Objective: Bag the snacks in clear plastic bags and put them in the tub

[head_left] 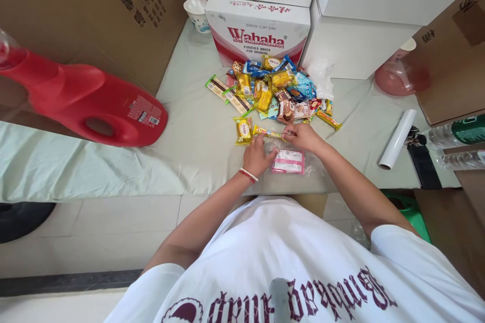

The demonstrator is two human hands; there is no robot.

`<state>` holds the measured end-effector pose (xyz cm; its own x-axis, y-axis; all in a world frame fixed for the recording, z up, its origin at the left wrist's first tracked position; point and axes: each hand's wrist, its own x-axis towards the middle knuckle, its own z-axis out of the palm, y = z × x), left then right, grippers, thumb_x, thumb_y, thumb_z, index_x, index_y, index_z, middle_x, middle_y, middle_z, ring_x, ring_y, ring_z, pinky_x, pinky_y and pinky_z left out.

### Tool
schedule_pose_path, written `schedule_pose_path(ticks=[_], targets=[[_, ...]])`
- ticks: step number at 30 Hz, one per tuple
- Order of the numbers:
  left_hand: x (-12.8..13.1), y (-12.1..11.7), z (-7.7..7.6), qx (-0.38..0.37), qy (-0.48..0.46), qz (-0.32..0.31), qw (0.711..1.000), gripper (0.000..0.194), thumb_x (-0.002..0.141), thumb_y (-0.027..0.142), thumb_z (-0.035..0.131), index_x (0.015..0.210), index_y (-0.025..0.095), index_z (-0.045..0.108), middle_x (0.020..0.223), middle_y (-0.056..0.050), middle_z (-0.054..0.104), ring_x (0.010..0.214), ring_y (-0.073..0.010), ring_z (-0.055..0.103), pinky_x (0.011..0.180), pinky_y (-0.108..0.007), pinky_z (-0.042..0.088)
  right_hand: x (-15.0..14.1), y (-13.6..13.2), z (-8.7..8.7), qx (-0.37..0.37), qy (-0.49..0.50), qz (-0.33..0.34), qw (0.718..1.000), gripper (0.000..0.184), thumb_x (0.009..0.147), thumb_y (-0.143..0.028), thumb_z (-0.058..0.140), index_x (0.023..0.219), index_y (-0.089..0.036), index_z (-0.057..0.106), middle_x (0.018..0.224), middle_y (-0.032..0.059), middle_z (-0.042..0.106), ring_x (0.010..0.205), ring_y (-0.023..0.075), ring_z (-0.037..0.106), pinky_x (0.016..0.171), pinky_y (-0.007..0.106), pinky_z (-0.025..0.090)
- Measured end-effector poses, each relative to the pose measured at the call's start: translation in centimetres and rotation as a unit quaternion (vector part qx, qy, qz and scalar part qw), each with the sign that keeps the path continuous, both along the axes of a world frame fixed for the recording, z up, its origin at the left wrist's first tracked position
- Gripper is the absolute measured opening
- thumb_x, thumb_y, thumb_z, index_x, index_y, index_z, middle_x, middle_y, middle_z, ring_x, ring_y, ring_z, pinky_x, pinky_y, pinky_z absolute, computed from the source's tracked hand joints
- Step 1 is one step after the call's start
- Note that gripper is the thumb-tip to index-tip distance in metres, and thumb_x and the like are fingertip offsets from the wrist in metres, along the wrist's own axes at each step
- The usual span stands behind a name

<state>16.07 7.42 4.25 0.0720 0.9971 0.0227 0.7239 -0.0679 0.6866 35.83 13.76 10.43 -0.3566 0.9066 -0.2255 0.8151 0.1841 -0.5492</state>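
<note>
A thin yellow snack stick in a wrapper (268, 132) lies crosswise in front of me. My right hand (303, 137) pinches its right end. My left hand (258, 156) is low over the cloth, fingertips by the stick's left end and thumb spread towards a clear plastic bag. Inside or under that clear film is a flat pink and white packet (288, 162), between my hands. A yellow wrapped cake (243, 130) sits just left of the stick. Behind, a heap of wrapped snacks (263, 96) includes yellow cakes, blue packets, brown cocoa packets and two long green-ended bars (238, 101).
A Wahaha water carton (261, 35) and white boxes (371, 35) stand behind the heap. On the left lies a big red jug (98, 106). Crumpled clear plastic (321, 78), a white roll (397, 139) and plastic bottles (460, 132) are on the right.
</note>
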Motion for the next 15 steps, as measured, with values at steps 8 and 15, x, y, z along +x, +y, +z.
schedule_pose_path(ticks=[8,15], targets=[[-2.0,2.0,-0.2,-0.121,-0.072,-0.079,0.987,0.010,0.077,0.028,0.066,0.076,0.019,0.070,0.071,-0.002,0.064,0.071,-0.0187,0.057,0.066,-0.029,0.042,0.7,-8.0,-0.8,0.058,-0.084,0.226,0.969,0.042,0.102,-0.020,0.047,0.140,-0.026,0.064,0.091,0.0086,0.069,0.089,0.0218,0.056,0.075,0.028,0.038],[-6.7,1.2,1.1,-0.170,-0.347,-0.080,0.919,0.023,0.070,0.038,0.073,0.076,0.017,0.065,0.085,-0.005,0.066,0.081,-0.0183,0.062,0.069,-0.029,0.049,1.4,-10.2,-3.9,0.096,-0.056,0.220,0.969,0.051,0.101,-0.009,0.040,0.148,-0.021,0.056,0.092,0.0106,0.063,0.090,0.0236,0.048,0.077,0.032,0.043]])
